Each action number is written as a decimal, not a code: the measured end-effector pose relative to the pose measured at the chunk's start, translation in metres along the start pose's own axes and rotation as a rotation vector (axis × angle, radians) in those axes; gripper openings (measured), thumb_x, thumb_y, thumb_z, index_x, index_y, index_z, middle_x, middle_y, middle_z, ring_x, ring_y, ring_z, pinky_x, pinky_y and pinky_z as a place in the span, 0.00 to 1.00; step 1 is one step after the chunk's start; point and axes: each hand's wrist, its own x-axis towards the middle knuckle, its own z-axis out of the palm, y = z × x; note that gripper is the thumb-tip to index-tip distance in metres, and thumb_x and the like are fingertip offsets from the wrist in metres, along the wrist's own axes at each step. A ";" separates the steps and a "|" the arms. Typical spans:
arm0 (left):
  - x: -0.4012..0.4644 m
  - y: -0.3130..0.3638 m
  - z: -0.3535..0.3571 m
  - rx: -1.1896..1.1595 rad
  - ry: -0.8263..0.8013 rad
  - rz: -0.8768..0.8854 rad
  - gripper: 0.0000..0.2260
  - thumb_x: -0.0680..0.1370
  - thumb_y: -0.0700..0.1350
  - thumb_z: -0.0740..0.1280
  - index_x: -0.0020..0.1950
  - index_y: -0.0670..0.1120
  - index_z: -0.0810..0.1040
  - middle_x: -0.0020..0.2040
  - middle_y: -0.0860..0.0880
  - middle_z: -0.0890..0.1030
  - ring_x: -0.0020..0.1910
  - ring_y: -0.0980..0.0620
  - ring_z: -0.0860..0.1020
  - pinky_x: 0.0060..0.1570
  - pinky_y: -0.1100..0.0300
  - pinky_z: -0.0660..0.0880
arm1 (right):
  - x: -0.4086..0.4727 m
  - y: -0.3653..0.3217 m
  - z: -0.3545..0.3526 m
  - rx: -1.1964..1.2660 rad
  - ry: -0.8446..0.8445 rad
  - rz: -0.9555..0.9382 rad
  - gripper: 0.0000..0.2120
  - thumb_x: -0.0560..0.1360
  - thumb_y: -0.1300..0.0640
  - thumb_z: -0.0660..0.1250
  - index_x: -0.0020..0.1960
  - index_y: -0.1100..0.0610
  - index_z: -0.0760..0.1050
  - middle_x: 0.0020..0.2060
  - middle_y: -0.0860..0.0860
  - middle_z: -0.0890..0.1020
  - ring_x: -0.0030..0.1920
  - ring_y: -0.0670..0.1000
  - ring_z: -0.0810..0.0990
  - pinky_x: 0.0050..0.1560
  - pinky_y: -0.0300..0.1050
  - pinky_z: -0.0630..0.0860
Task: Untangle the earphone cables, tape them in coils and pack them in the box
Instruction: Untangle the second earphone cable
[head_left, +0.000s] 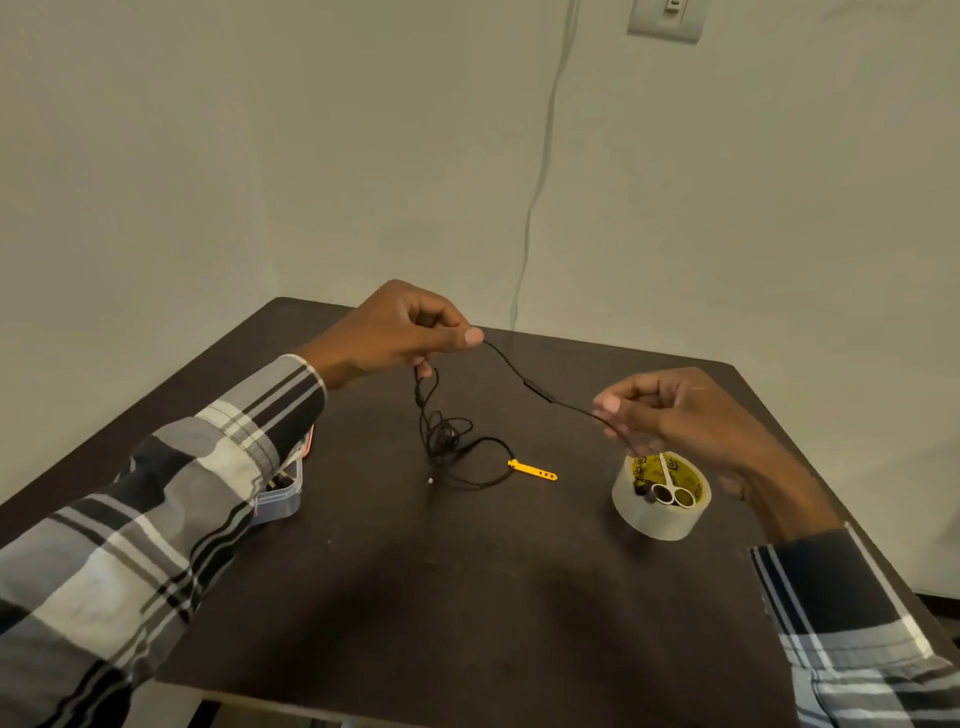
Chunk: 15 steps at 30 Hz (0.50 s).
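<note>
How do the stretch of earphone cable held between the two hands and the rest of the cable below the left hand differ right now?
The held stretch runs as one fairly taut line in the air from the left hand to the right hand; the rest of the cable hangs down and lies in a tangled heap on the table. The held stretch carries a small inline block; the heap ends near a yellow strip. Both are thin, black and one cable.

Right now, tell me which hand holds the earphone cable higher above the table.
The left hand: it pinches the earphone cable higher, tangle hanging below; the right hand pinches it lower, near the tape roll.
</note>
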 end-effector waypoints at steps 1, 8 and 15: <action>0.001 0.004 0.005 -0.014 -0.020 0.005 0.12 0.74 0.48 0.73 0.46 0.39 0.84 0.34 0.39 0.73 0.30 0.54 0.71 0.34 0.61 0.78 | 0.001 -0.005 0.006 0.005 0.025 -0.042 0.06 0.77 0.54 0.71 0.52 0.53 0.83 0.46 0.50 0.88 0.49 0.48 0.86 0.49 0.47 0.83; 0.008 0.027 0.032 -0.060 -0.145 0.059 0.09 0.76 0.47 0.72 0.47 0.41 0.85 0.33 0.45 0.77 0.30 0.56 0.71 0.32 0.63 0.75 | 0.010 -0.042 0.056 0.107 -0.004 -0.292 0.15 0.72 0.54 0.77 0.58 0.48 0.81 0.53 0.44 0.86 0.56 0.42 0.83 0.58 0.41 0.79; 0.004 0.020 0.035 -0.091 -0.018 0.105 0.09 0.74 0.44 0.74 0.50 0.40 0.83 0.45 0.41 0.84 0.42 0.49 0.80 0.45 0.63 0.77 | 0.019 -0.048 0.067 0.302 0.105 -0.252 0.04 0.77 0.62 0.72 0.51 0.59 0.83 0.37 0.56 0.87 0.38 0.50 0.86 0.43 0.45 0.83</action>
